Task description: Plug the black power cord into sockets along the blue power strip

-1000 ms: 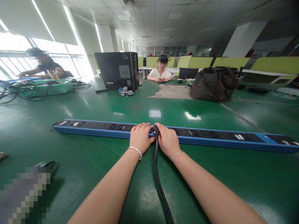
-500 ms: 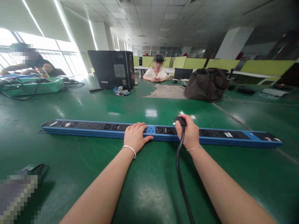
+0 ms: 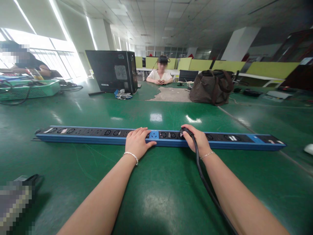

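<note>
The long, narrow blue-and-black power strip [image 3: 81, 139] lies on the glossy green desk [image 3: 146, 182] directly ahead of the hands, its long axis running left to right, crosswise to the person. The right hand [image 3: 198, 139] grasps the black moulded plug [image 3: 185, 131] at the strip, right of the blue socket panel [image 3: 154, 134] between the hands; contact between plug and strip cannot be confirmed. The left hand [image 3: 137, 142] is laid over the strip, fingers flat, thumb spread, not clenched; it is nearer the panel. Count: one strip, one plug, one thick black cable [image 3: 201, 173] trailing from it, one black box-shaped computer case [image 3: 112, 73], one brown striped bag [image 3: 203, 88].
</note>
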{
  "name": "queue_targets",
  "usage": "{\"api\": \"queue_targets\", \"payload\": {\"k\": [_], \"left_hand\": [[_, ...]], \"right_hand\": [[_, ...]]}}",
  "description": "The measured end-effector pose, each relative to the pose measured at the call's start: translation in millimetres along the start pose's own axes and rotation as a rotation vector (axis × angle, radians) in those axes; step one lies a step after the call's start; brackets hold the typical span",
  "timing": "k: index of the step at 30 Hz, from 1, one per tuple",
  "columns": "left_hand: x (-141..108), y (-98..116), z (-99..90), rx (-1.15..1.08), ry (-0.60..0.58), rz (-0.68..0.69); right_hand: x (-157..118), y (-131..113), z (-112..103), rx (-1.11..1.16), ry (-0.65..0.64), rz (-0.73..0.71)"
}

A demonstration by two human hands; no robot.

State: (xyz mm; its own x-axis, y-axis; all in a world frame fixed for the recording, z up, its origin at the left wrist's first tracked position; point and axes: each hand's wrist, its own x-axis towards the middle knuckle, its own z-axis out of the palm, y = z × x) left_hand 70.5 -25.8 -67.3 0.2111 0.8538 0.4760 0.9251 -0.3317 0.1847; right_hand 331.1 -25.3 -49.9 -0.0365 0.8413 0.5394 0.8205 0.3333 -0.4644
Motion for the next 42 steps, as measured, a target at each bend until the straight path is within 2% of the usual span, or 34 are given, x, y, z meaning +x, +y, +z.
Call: {"api": "queue_targets", "payload": {"k": [10, 18, 24, 28, 38, 42], "left_hand": [[-1, -1, 0.1, 0.008, 0.004, 0.015], [0, -1, 1.7, 0.014, 0.006, 0.008], [0, 0, 0.4, 0.004, -0.004, 0.001], [0, 0, -1.3, -0.002, -0.012, -0.003], [0, 3, -2.0, 0.017, -0.021, -0.009], [0, 3, -2.5, 0.026, -0.014, -0.005]], "right_hand": [[-7, -5, 3, -0.153, 0.015, -0.205], [-11, -20, 7, -0.309, 0.029, -0.192], [-15, -18, 10, -0.294, 0.063, -0.104], [-16, -15, 11, -0.281, 0.074, -0.103], [-19, -11, 7, -0.374, 0.097, -0.252], [-13, -13, 6, -0.426, 0.069, -0.246]]}}
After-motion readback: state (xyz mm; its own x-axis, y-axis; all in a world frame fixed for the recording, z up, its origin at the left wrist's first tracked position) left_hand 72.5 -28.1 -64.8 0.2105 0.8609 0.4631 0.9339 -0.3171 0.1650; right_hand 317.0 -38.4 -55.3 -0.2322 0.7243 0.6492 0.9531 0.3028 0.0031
